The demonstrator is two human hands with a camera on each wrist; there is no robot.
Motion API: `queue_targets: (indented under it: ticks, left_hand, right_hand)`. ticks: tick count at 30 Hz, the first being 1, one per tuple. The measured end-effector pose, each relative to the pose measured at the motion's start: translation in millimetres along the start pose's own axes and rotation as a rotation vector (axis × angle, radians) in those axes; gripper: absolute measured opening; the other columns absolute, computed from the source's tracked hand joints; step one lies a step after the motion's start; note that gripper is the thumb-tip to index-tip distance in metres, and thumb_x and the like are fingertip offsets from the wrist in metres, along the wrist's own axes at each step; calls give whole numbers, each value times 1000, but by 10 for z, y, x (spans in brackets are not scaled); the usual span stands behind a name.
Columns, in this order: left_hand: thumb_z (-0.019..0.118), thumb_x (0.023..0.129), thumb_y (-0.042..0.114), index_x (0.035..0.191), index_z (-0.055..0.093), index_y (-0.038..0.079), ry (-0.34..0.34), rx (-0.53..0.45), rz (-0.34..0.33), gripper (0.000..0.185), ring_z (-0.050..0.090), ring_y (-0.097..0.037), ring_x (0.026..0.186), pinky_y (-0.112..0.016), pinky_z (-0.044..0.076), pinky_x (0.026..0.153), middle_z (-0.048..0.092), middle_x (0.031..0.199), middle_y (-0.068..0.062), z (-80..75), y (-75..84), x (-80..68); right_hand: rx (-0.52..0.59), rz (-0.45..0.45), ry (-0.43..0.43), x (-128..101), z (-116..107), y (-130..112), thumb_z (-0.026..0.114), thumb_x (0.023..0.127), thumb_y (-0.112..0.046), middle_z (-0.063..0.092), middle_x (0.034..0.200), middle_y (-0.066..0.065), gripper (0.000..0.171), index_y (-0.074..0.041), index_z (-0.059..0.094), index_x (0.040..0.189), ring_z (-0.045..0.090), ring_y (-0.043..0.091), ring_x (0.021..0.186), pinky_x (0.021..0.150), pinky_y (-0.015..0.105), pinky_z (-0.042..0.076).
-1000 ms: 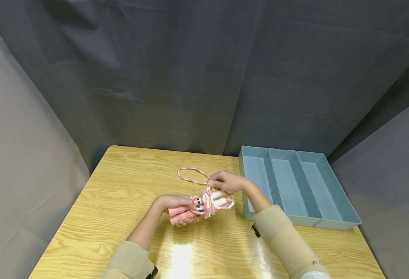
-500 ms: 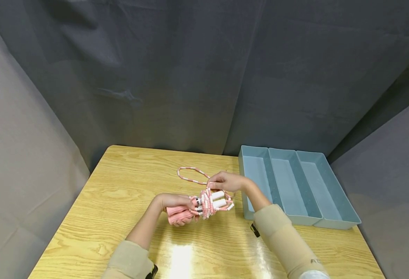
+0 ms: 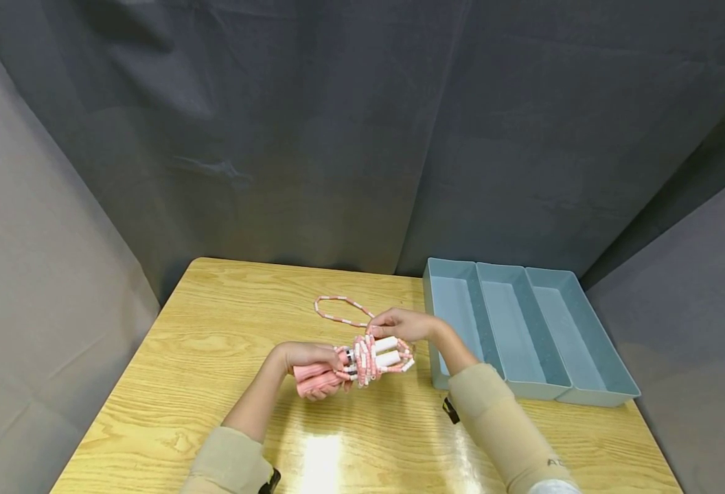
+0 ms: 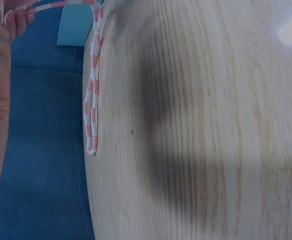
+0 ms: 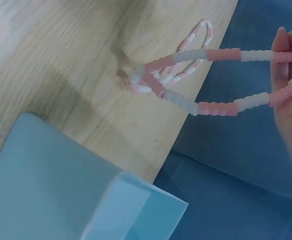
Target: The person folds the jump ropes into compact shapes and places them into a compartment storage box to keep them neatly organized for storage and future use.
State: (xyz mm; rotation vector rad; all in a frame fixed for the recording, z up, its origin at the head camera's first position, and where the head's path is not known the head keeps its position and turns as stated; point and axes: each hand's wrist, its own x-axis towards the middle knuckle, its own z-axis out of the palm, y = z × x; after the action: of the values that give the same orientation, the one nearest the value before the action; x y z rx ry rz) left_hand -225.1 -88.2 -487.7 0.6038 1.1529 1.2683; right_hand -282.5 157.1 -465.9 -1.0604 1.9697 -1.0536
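A pink and white beaded jump rope (image 3: 364,361) is held above the table, its cord wound several times around its handles. My left hand (image 3: 309,358) grips the two pink handle ends (image 3: 316,381); their white ends point right, past the coils. Just behind the coils, my right hand (image 3: 404,324) pinches the cord at the top of the wrap. A loose loop of cord (image 4: 92,100) rests on the table's far side. In the right wrist view, two strands of beaded cord (image 5: 223,54) run from the right hand's fingers (image 5: 281,55) towards the table.
A blue-grey tray (image 3: 501,389) with three long compartments stands on the right of the wooden table (image 3: 214,412). Dark cloth (image 3: 313,137) hangs behind the table, and lighter cloth panels (image 3: 41,274) flank it.
My right hand has come slightly nearer the coils, still pinching the cord. The left hand has shifted a little left with the handles. The loose loop lies almost as before.
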Motion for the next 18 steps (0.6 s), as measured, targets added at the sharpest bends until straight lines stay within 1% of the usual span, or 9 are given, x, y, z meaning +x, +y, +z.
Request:
queue_targets:
  ticks: [5, 9, 13, 15, 18]
  left_hand:
    - [28, 86, 18, 99, 43, -3, -33, -13, 18, 29, 41, -10, 49, -23, 36, 44, 45, 63, -1, 4, 8, 3]
    - [28, 86, 17, 97, 44, -2, -42, -7, 39, 28, 42, -10, 49, -23, 36, 45, 45, 63, -1, 50, 57, -12]
    - [29, 86, 18, 96, 46, 0, -31, -1, 47, 26, 42, -10, 49, -23, 37, 46, 45, 63, -1, 79, 95, -34]
    - [29, 86, 18, 97, 45, 0, -28, -3, 47, 26, 43, -10, 50, -23, 37, 46, 45, 63, 0, 79, 99, -40]
    - [29, 85, 17, 97, 45, -1, -16, -12, 62, 27, 43, -10, 50, -23, 37, 46, 46, 63, 0, 61, 79, -38]
  right_hand:
    - [36, 23, 23, -25, 25, 37, 44, 96, -16, 56, 78, -3, 24, 0, 62, 94, 50, 9, 70, 65, 24, 44]
    - [68, 7, 48, -41, 61, 88, 43, 96, -15, 57, 78, -4, 26, 3, 61, 98, 51, 7, 70, 63, 22, 45]
    - [166, -42, 58, -50, 115, 156, 41, 97, -14, 59, 80, -3, 31, 11, 57, 106, 53, 5, 69, 61, 19, 46]
    - [229, -66, 60, -63, 145, 177, 41, 97, -16, 59, 82, -4, 35, 15, 53, 109, 54, 4, 70, 60, 18, 47]
    - [290, -104, 62, -87, 191, 192, 49, 93, -16, 59, 86, -5, 40, 19, 46, 113, 55, 3, 73, 62, 17, 48]
